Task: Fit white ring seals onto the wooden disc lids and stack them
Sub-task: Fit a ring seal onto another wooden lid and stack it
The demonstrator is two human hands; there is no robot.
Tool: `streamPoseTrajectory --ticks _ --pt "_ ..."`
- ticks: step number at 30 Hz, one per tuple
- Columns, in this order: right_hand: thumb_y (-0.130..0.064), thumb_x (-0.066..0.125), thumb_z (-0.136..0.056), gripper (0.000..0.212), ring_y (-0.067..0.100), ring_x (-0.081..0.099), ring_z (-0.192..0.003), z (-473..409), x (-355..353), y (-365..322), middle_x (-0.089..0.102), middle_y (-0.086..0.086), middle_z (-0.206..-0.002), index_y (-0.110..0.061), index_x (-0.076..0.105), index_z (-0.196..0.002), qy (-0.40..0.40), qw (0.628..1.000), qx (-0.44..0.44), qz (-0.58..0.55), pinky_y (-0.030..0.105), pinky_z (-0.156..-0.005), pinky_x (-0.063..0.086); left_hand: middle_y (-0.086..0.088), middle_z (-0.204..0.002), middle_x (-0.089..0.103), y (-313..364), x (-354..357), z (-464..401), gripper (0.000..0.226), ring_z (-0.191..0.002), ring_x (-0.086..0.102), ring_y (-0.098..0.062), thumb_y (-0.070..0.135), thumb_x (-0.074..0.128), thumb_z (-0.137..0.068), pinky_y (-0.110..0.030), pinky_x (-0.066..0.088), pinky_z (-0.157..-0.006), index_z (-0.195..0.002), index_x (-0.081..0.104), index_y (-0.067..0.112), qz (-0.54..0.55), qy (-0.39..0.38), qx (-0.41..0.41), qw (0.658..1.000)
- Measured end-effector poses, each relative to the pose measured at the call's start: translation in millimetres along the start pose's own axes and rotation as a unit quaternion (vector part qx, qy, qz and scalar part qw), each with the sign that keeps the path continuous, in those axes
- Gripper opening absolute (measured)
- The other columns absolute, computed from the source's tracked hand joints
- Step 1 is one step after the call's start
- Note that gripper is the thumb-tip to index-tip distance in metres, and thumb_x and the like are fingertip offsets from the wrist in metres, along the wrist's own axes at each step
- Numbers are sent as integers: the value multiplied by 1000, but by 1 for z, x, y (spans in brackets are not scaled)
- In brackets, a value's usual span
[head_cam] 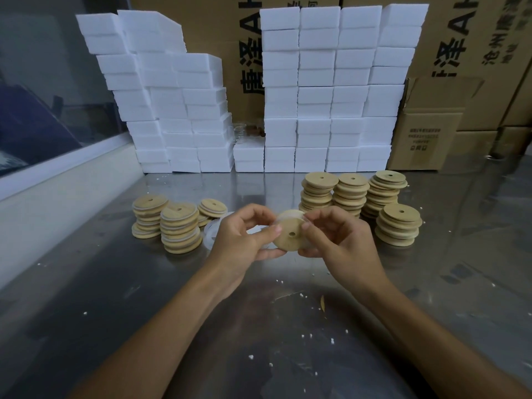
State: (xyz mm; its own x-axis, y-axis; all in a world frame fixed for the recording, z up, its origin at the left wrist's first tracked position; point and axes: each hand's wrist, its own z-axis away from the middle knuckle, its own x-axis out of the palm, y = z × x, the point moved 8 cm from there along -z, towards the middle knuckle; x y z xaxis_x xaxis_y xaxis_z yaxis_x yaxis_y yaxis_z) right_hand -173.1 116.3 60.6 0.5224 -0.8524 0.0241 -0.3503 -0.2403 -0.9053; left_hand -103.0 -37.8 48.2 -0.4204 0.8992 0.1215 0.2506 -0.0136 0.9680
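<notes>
Wooden disc lid (pixel 289 234), with its small centre hole facing the camera, is held tilted above the steel table (pixel 115 283) between both hands. The left hand (pixel 244 234) pinches its near-left edge with thumb and curled fingers; the right hand (pixel 334 234) grips the opposite edge, fingertips working at the rim. A white ring seal (pixel 289 216) shows just behind the lid's upper edge, so the fitting looks under way but not finished; whether the seal is seated all round cannot be told.

Left of the grip stand three short stacks (pixel 178 226) whose lids show pale bands, probably the sealed ones. Just behind the left hand lie loose seals (pixel 211 230) on the table. Right of and beyond the grip stand four taller stacks (pixel 398 226) of plain lids, apparently still waiting. By that count, well under half the work is done: this lid needs seating and stacking, then the right-hand piles follow.
</notes>
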Motion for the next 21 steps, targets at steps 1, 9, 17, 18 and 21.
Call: streamPoseTrajectory --ticks 1,9,17,18,21 --pt "0 65 -89 8 31 72 -83 0 -1 0 73 16 -89 2 65 -97 4 1000 -4 2 41 -65 63 -4 -92 66 1 2 1 15 -91 70 -25 3 71 -84 -47 60 -73 -77 67 16 -7 -3 5 1000" --pt "-2 69 -88 2 24 72 -77 0 1 -2 71 12 -83 -2 67 -88 -7 995 -58 80 40 -61 62 0 -88 70 8 0 3 23 -82 72 -19 3 71 -85 -41 61 -69 -74 69 23 -67 33 51 996" --pt "-4 67 -90 7 20 69 -80 2 5 -1 70 2 -83 -11 66 -88 -37 984 -85 153 46 -65 59 5 -91 69 13 7 4 28 -90 70 -25 3 70 -86 -43 62 -68 -71 67 26 -147 2 91 985" --pt "-5 67 -90 7 20 69 -81 3 5 0 70 1 -83 -12 66 -88 -37 983 -85 157 47 -66 59 7 -92 68 13 8 4 30 -90 70 -24 3 69 -86 -43 62 -66 -70 66 28 -162 2 100 982" --pt "-6 68 -90 7 20 69 -81 3 5 2 70 0 -83 -13 66 -88 -31 983 -84 161 50 -66 58 9 -95 67 10 9 2 35 -93 69 -23 3 68 -87 -43 62 -66 -71 63 34 -192 9 113 975"
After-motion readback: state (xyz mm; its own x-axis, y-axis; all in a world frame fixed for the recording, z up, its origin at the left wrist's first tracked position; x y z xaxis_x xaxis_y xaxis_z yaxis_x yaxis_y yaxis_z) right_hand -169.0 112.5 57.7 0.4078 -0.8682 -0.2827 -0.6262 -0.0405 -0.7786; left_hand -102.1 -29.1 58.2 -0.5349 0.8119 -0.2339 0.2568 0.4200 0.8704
